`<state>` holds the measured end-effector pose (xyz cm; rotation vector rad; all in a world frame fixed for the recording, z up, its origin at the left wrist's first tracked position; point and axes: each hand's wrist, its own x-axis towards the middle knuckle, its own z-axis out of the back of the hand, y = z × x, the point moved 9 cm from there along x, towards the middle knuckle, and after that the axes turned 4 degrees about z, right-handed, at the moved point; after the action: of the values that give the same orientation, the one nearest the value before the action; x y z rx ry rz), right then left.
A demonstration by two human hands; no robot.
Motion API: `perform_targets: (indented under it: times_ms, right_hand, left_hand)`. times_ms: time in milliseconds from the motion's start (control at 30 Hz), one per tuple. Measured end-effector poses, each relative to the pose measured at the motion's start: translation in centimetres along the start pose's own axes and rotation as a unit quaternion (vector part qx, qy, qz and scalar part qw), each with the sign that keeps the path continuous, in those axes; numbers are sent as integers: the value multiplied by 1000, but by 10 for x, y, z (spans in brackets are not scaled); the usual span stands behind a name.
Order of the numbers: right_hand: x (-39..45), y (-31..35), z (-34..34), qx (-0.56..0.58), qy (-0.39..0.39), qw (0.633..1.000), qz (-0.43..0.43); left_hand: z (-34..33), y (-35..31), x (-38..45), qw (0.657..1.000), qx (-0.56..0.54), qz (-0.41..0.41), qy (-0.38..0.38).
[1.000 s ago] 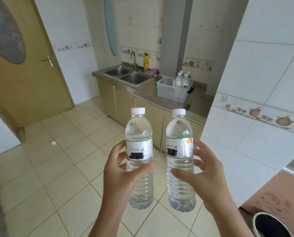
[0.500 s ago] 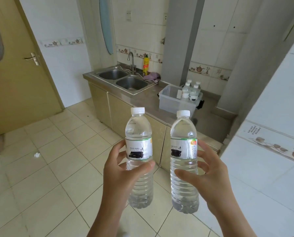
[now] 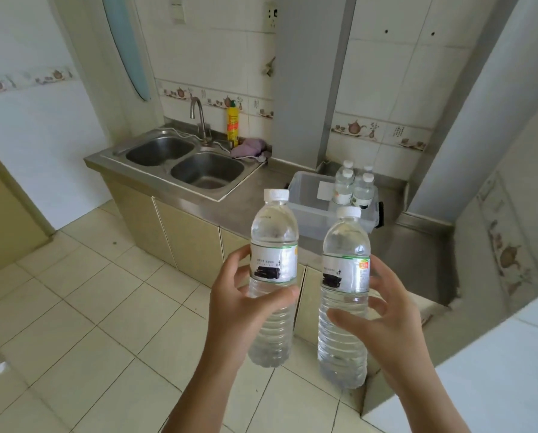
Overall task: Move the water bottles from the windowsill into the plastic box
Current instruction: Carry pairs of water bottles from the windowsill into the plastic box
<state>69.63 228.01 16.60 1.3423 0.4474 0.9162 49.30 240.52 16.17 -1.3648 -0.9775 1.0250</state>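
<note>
Both hands (image 3: 383,326) raised, fingers (image 3: 378,307) curled

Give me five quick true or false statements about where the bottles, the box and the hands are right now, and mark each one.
1. Each hand holds one clear plastic water bottle with a white cap. True: left hand grips the left bottle, right hand grips the right bottle.
2. The translucent plastic box sits on the floor. False: it is on the steel counter.
3. Four capped bottles already stand in the box. True.
4. The held bottles are tipped upside down. False: both are upright, caps up.
5. The yellow bottle stands inside the sink basin. False: it stands behind the sink, beside the tap.
</note>
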Motion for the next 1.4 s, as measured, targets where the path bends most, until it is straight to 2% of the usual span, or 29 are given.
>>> perform_targets:
  times_ms: [300,567,833,1033,1233,1400]
  right_hand:
    - [126,-36,-18,-8,-35,999,-2]
    - [268,-75,-29,13,-13,1000,5]
    - [390,-98,-40,11,-4,1000,12]
    - [465,-123,-49,-9,-19,1000,0]
    - [512,-145,-53,-82,-80,993,-23]
    - [532,-159,-57,-253,-102,962,-7]
  left_hand:
    - [-51,9,147,998,0,22,55]
    - [-113,11,266,998,-9,32,56]
    - [-175,5,383,999,-6,2,54]
    - [-206,16,462,995,16,4,97]
    - [-234,47,527,988,50,4,145]
    - [-250,77,560,980,76,18,183]
